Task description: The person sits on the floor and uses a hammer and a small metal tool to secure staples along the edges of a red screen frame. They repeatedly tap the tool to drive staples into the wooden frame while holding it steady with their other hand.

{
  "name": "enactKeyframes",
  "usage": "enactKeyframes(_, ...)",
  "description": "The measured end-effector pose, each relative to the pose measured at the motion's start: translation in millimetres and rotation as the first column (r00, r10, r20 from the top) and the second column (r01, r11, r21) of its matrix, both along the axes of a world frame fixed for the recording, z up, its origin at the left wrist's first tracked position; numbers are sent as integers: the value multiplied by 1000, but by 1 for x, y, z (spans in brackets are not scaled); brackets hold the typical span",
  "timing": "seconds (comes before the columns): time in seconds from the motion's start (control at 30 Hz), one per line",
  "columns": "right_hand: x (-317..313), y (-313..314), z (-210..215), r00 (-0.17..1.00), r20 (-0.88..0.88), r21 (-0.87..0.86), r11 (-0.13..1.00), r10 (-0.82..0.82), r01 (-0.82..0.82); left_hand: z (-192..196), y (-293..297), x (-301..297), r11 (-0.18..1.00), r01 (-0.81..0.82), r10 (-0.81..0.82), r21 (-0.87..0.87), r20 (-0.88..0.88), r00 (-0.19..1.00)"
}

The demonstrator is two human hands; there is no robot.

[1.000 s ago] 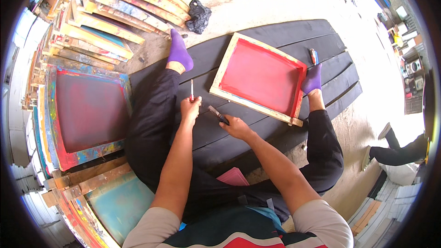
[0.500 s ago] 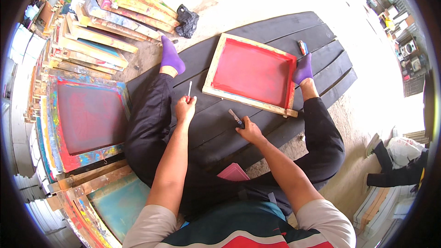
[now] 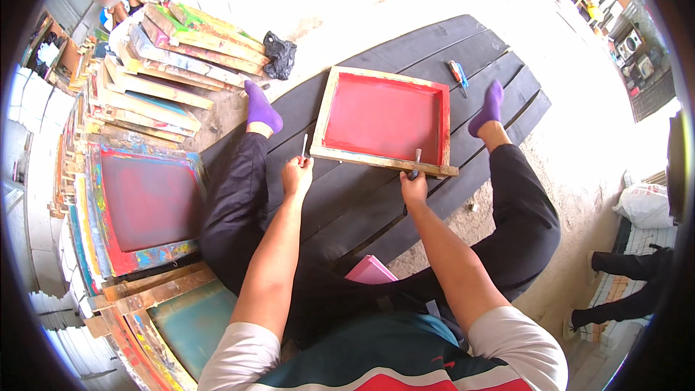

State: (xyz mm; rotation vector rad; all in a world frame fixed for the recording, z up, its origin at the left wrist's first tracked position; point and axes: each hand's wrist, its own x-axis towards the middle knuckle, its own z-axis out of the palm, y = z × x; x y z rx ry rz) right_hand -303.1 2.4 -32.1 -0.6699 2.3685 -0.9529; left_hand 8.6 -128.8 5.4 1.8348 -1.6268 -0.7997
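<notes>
My left hand (image 3: 297,176) is closed around a thin white stick (image 3: 305,145), which points up just left of a wooden screen-printing frame (image 3: 329,112). The frame has red mesh and red-stained inner sides, and it lies on the black slatted surface between my feet. In my right hand (image 3: 413,191), fingers closed, is a dark-handled tool with a narrow pale end (image 3: 418,155); its exact kind is unclear. That hand is at the frame's near right edge, where the pale end overlaps the wood. I cannot tell whether the tool touches it.
A red-and-blue hand tool (image 3: 458,76) lies beyond the frame, near my right foot. Paint-stained frames (image 3: 148,252) stand stacked at left, by a black plastic bag (image 3: 279,56). Something pink (image 3: 371,270) lies by my lap. A person sits far left; another's dark-clothed legs (image 3: 622,286) show at right.
My right hand has moved right and forward with its tool to the frame's near edge. The frame has turned slightly and sits nearer my left foot. My right foot has shifted away from it.
</notes>
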Motion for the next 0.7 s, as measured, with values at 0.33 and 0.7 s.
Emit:
enactKeyframes(0.33,-1,-27,8,908,-12,8,908,-420,420,22,-88,-50,984,25,-80,179,311,947)
enactKeyframes(0.7,21,-46,48,901,-66,129,892,-429,434,-6,-142,-65,957,239,-286,162,400,871)
